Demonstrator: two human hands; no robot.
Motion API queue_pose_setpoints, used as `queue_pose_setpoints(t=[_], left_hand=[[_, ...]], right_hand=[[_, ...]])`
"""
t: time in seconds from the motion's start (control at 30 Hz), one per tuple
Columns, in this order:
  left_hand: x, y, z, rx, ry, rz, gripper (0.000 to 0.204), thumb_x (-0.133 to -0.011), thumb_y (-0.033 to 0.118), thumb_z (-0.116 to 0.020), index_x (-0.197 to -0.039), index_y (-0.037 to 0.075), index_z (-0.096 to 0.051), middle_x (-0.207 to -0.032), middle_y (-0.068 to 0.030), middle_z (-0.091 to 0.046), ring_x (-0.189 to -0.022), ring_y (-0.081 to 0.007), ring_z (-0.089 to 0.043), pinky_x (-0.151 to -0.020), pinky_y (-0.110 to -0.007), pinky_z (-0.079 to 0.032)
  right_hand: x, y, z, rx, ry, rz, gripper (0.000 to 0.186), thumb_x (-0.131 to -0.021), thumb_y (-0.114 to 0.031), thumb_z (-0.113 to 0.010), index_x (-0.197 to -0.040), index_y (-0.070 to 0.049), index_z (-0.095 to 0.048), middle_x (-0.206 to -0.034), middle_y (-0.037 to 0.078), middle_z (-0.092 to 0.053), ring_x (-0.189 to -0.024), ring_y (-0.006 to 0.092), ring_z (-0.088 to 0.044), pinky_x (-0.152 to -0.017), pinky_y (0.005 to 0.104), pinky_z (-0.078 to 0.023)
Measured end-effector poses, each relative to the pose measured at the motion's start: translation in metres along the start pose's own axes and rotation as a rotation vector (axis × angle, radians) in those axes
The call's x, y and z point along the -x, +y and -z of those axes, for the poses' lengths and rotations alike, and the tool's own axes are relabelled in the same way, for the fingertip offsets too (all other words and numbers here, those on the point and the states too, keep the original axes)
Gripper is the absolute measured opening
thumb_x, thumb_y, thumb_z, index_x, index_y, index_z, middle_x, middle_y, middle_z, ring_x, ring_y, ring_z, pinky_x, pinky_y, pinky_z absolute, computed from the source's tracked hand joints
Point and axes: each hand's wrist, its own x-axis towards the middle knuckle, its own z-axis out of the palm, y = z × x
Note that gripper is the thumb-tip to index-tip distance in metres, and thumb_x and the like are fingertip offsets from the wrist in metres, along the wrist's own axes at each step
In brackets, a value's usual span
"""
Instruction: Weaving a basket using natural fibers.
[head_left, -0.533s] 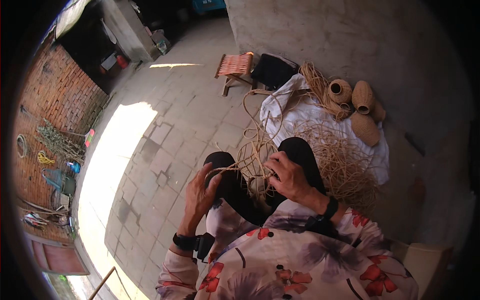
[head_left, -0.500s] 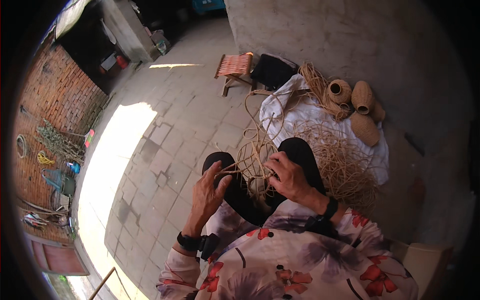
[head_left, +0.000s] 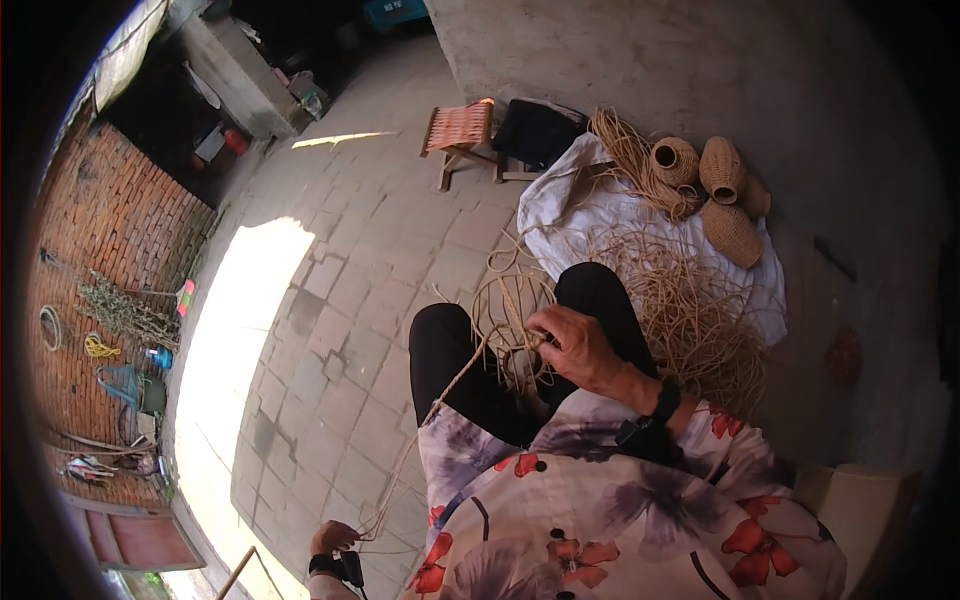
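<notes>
Between my knees sits a loose, open framework of tan cord [head_left: 500, 300], with loops sticking out at the top. My right hand [head_left: 580, 350] is closed on its right side, fingers pinched at the knotted cords. My left hand [head_left: 336, 540] is low at the lower left, fingers curled on a long cord [head_left: 457, 377] that runs taut from the framework down across my left thigh.
A white cloth [head_left: 550, 200] holds loose cord [head_left: 700, 300], a cord bundle [head_left: 630, 160] and several woven vessels [head_left: 732, 235] at right. A striped folding stool [head_left: 460, 125] and black item [head_left: 535, 135] stand near the wall. A brick wall [head_left: 115, 200] is left.
My left hand has swung from beside my left knee down and out to the lower left, drawing the cord long. My right hand stays at the framework.
</notes>
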Motion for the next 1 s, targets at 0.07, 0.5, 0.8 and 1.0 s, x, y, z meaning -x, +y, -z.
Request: queue_pose_setpoints(t=[0.07,0.5,0.8,1.0], left_hand=[[-0.030,0.022,0.000,-0.118,0.257,-0.076,0.034,-0.079,0.023,-0.074,-0.109,0.008,-0.070,-0.073,-0.0082,-0.069,-0.055,-0.0180,-0.067,-0.046,-0.030,-0.053],[0.123,0.376,-0.109,-0.105,0.372,-1.231,0.026,-0.089,0.020,-0.064,-0.108,0.003,-0.064,-0.094,-0.0165,-0.071,-0.086,-0.0331,-0.069,-0.073,-0.041,-0.051],[0.168,0.363,-0.107,-0.027,0.033,-1.410,0.016,-0.094,0.013,-0.056,-0.096,0.000,-0.066,-0.080,-0.0178,-0.066,-0.071,-0.0332,-0.065,-0.062,-0.039,-0.049],[0.164,0.331,-0.099,-0.404,-0.060,-1.393,0.015,-0.093,0.010,-0.058,-0.100,0.001,-0.067,-0.083,-0.0117,-0.068,-0.069,-0.0263,-0.065,-0.065,-0.034,-0.050]], right_hand=[[0.000,0.000,0.001,-0.004,-0.032,-0.025,0.027,-0.073,0.002,-0.063,-0.097,-0.006,-0.056,-0.089,0.012,-0.059,-0.080,0.0333,-0.062,-0.069,0.0408,-0.051],[0.000,0.004,0.000,0.071,-0.086,-0.040,0.018,-0.072,-0.004,-0.066,-0.089,-0.006,-0.059,-0.086,0.011,-0.059,-0.079,0.0326,-0.062,-0.068,0.0412,-0.051],[-0.002,0.004,0.002,0.069,-0.089,-0.059,0.014,-0.072,-0.004,-0.067,-0.085,-0.004,-0.060,-0.082,0.011,-0.062,-0.079,0.0314,-0.064,-0.069,0.0399,-0.051],[-0.003,0.006,0.003,0.088,-0.134,-0.005,0.015,-0.071,-0.004,-0.067,-0.085,-0.004,-0.061,-0.082,0.011,-0.062,-0.080,0.0307,-0.063,-0.070,0.0395,-0.051]])
